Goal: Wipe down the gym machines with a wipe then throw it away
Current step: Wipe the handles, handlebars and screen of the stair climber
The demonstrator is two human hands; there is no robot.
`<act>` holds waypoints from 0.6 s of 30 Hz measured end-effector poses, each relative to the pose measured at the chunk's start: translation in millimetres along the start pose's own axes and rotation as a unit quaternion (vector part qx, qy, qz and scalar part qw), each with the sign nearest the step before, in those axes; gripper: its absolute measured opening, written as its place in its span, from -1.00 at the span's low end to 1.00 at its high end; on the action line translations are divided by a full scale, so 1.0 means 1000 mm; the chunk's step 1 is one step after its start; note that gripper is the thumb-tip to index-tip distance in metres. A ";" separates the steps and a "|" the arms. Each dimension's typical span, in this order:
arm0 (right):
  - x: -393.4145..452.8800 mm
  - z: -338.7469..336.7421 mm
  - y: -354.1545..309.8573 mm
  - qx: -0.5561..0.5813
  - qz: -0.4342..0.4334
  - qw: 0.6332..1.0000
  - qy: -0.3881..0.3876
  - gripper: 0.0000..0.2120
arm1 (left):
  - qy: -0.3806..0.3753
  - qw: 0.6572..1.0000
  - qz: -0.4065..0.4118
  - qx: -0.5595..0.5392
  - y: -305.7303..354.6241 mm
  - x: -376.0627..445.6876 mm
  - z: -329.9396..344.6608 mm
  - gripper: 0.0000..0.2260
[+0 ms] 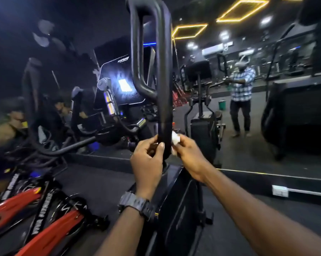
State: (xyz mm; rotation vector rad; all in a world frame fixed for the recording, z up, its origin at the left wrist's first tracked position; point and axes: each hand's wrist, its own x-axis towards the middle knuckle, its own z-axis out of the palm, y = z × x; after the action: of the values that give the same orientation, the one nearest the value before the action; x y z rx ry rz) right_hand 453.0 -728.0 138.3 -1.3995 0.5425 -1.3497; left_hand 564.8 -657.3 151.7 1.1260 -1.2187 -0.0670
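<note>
A tall black looped handlebar of a gym machine rises in the middle of the head view. My left hand grips its lower stem from the left, thumb lying along the bar. My right hand holds a small white wipe against the right side of the same stem. The black machine body stands below my hands. A dark watch sits on my left wrist.
Red and black spin bikes lie low at the left. A wall mirror ahead reflects an elliptical, a green bin and a person in a checked shirt. A dark treadmill stands at the right.
</note>
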 end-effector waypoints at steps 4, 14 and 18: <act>0.008 -0.015 0.022 -0.160 -0.003 0.985 -0.063 -0.87 | 0.010 1.000 0.011 -0.016 -0.008 -0.007 0.001 -0.84; 0.047 -0.033 0.038 -0.279 -0.094 0.950 -0.108 -0.78 | 0.028 0.996 -0.061 -0.054 -0.061 -0.018 0.016 -0.77; 0.083 -0.029 0.036 -0.363 -0.167 0.909 -0.115 -0.77 | 0.023 0.977 -0.153 -0.145 -0.064 0.001 0.034 -0.64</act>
State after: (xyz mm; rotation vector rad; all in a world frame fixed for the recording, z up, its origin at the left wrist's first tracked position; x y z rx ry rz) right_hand 459.9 -822.2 135.6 -2.3173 0.7078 -1.2653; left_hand 571.5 -711.8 104.3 1.0426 -0.9488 -0.4375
